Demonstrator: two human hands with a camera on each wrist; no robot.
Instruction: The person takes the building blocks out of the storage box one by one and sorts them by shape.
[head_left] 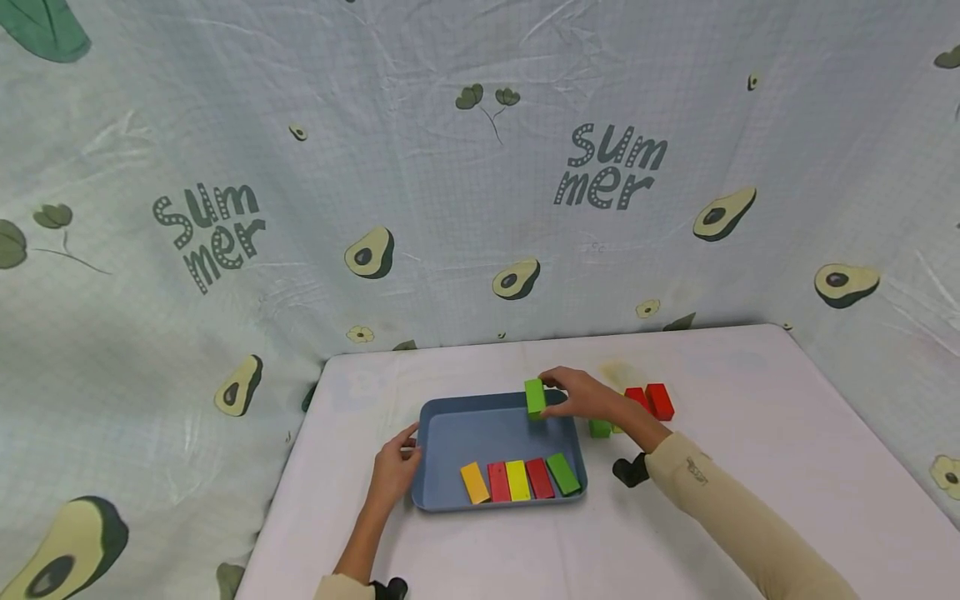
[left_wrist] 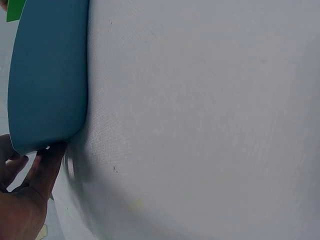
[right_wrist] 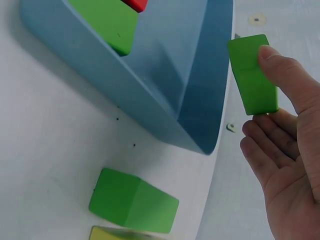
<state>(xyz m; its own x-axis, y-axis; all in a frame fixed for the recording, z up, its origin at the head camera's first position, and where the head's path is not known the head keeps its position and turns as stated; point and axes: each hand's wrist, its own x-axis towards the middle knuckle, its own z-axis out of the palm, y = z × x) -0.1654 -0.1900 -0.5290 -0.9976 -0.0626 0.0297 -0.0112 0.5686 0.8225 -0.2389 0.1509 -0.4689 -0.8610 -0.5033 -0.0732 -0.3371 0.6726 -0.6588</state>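
A green block (head_left: 535, 399) is pinched between the thumb and fingers of my right hand (head_left: 576, 394), above the far right corner of a blue-grey tray (head_left: 472, 433). The right wrist view shows that green block (right_wrist: 252, 75) raised clear of the tray wall (right_wrist: 150, 110). My left hand (head_left: 394, 468) touches the tray's left side, fingers against its outer wall; the left wrist view shows the fingertips under the tray's edge (left_wrist: 47, 95). Along the near side inside the tray lie an orange block (head_left: 474, 483), a red block (head_left: 498, 482), a yellow block (head_left: 517, 481), another red block (head_left: 540, 478) and a green block (head_left: 562, 474).
Right of the tray, on the white-covered table (head_left: 720, 400), are two red blocks (head_left: 660, 402), a green block (head_left: 599, 428) and a yellow block (right_wrist: 107, 234), partly hidden by my right arm. A printed cloth (head_left: 435, 183) hangs behind the table.
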